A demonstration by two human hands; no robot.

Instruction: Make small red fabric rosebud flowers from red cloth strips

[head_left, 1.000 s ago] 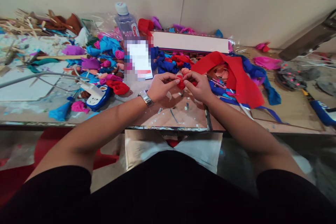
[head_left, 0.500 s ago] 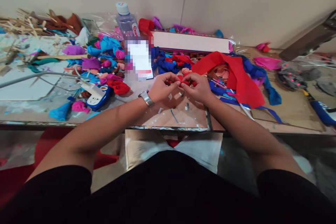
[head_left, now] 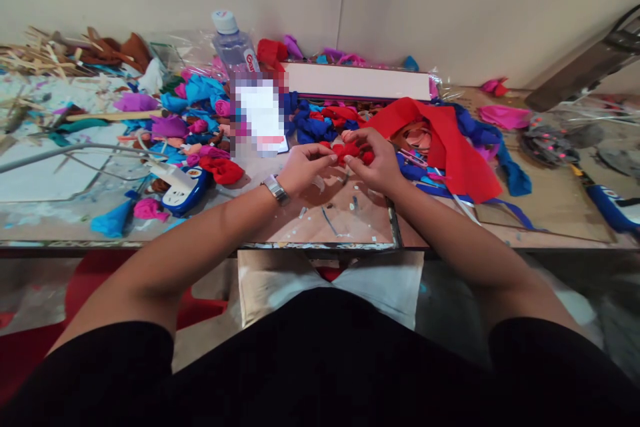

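Note:
A small crumpled red piece of crepe paper [head_left: 345, 151] is between my two hands, just above the table. My right hand [head_left: 374, 161] curls round it, with the thumb on the near side and the fingers on the far side. From the other side, my left hand [head_left: 306, 167] has its thumb and fingertips at the piece's left edge. The fingers partly hide the paper. Just beyond my right hand, a wide red crepe paper strip [head_left: 470, 153] lies folded over. Dark blue crumpled paper [head_left: 313, 123] lies behind my left hand.
A phone [head_left: 260, 113] leans near a plastic bottle [head_left: 235, 47]. Left of them are colourful paper bits, a blue-and-white power strip [head_left: 186, 190] with a cable, and wooden sticks [head_left: 45, 57]. A long white board [head_left: 357, 82] lies behind; cardboard [head_left: 555, 207] is at right.
My fingers have shifted on the red crepe paper: the left ones have loosened and drawn slightly left, and more of the paper shows. The camera view has moved slightly.

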